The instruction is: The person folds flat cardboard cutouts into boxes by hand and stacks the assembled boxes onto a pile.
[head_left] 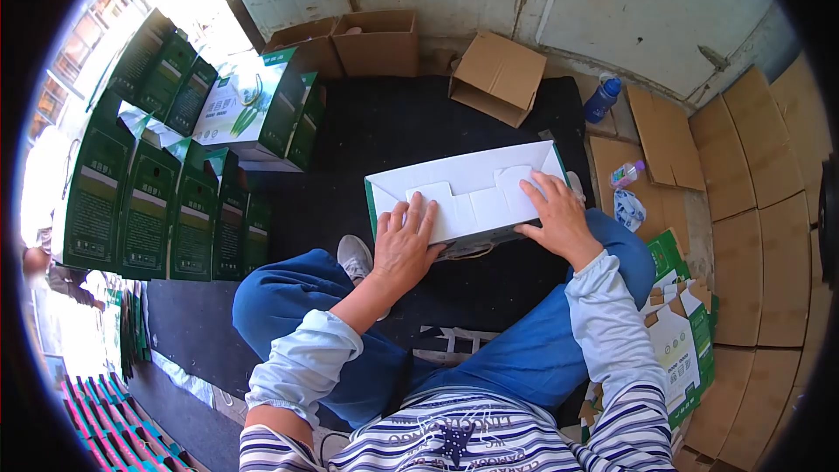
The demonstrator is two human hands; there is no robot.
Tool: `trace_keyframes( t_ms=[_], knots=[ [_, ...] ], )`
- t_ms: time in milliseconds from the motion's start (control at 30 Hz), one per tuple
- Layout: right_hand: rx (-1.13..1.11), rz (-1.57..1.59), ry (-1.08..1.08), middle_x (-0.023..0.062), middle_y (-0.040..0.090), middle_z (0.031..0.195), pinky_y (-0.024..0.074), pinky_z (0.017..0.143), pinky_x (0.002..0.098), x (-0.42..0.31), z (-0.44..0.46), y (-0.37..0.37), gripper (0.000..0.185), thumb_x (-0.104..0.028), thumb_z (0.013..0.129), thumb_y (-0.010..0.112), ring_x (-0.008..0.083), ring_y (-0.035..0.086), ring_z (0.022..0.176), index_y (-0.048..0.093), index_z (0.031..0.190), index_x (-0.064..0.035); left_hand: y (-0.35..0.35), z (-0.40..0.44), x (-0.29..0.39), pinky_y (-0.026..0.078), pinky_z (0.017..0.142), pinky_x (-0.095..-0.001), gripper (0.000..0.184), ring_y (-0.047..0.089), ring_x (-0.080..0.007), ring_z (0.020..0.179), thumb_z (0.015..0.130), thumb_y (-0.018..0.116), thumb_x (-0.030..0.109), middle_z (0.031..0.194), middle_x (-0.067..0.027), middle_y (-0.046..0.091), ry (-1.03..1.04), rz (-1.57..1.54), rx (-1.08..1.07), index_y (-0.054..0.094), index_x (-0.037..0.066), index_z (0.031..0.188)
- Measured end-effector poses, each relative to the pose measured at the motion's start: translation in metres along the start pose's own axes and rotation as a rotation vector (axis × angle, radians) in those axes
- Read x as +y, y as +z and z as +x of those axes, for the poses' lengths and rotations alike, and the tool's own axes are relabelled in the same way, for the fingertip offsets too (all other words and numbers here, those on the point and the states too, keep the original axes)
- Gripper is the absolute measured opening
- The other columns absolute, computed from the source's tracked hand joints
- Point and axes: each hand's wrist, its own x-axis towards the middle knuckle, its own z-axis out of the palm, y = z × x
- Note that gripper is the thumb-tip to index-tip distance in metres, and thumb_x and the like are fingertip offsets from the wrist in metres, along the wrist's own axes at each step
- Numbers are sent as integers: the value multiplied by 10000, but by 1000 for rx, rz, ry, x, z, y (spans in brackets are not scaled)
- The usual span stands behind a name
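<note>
A carton [473, 208] with white end flaps and green edges stands between my bent knees, its flapped end facing up. Cut tabs of the flaps lie folded over one another. My left hand [404, 243] rests on the left part of this face, fingers spread on the white board, thumb along the near edge. On the right part lies my right hand [558, 220], its fingers also spread over the flap and its thumb at the near edge. Both hands are open and press against the carton. Its lower sides are mostly hidden from above.
Green printed cartons [153, 205] stand in rows at the left, beside a white-and-green carton [240, 105]. Brown boxes [376, 44] line the back wall; another brown box [496, 74] lies tilted. A blue bottle [601, 100], flattened cartons [677, 350] and stacked brown boxes [738, 253] are at right.
</note>
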Motion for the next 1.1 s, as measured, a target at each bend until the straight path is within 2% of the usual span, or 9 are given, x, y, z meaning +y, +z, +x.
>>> trace_keyframes(
  t_ms=[200,467,767,800,867,933,1000,1033,1100],
  knots=[
    [-7,26,-97,116,464,1335,335,1035,405,2,7,10,703,-324,672,776,306,404,1250,502,1261,-53,3,2,0,327,964,-467,638,427,-359,1195,815,639,320,1335,-216,435,23,7,-63,420,7,1326],
    [-115,87,-111,121,558,1183,354,999,408,3,9,12,563,-304,706,757,299,470,1154,569,1164,-36,0,5,-4,334,969,-456,533,452,-360,1178,846,600,293,1265,-214,496,29,-108,-187,467,3,1273],
    [136,264,-17,133,552,1111,407,931,387,-2,2,-9,474,-294,732,737,314,512,1067,576,1087,-25,-22,4,-7,353,959,-458,523,455,-358,1152,796,662,318,1250,-209,488,-27,-239,119,511,22,1200],
    [186,306,22,136,551,1104,416,917,384,3,1,-11,459,-289,741,729,318,519,1055,575,1082,-24,-23,5,-13,368,961,-452,510,451,-377,1151,778,684,304,1224,-219,491,-105,-231,246,522,26,1174],
    [355,353,173,150,558,1082,428,895,376,25,4,-2,381,-318,813,659,324,537,1022,594,1046,-24,0,12,-40,337,1006,-428,608,437,-377,1196,829,623,428,1256,-243,475,-381,-338,337,502,-35,1203],
    [498,434,341,146,579,1046,425,894,365,56,9,21,426,-404,862,601,306,551,1004,604,1058,-26,24,15,-70,324,1028,-408,668,425,-376,1222,865,550,491,1289,-251,459,-675,-667,263,474,-55,1242],
    [390,768,596,129,604,997,420,894,341,76,14,36,543,-517,893,490,271,565,980,606,1093,-27,39,14,-88,309,1047,-384,812,404,-359,1261,904,371,620,1327,-262,443,-900,-1005,83,413,-83,1308],
    [326,933,726,121,617,972,418,893,330,82,16,42,608,-574,909,435,254,572,967,608,1110,-27,41,13,-87,321,1037,-398,847,420,-356,1248,892,339,655,1313,-261,460,-997,-1120,8,425,-82,1300],
    [119,1177,802,113,608,1094,422,887,301,94,19,50,720,-632,906,355,207,569,996,562,1210,-13,46,12,-92,336,1017,-443,919,444,-359,1226,860,276,724,1292,-250,487,-1171,-1320,-99,455,-73,1281]
  ],
)
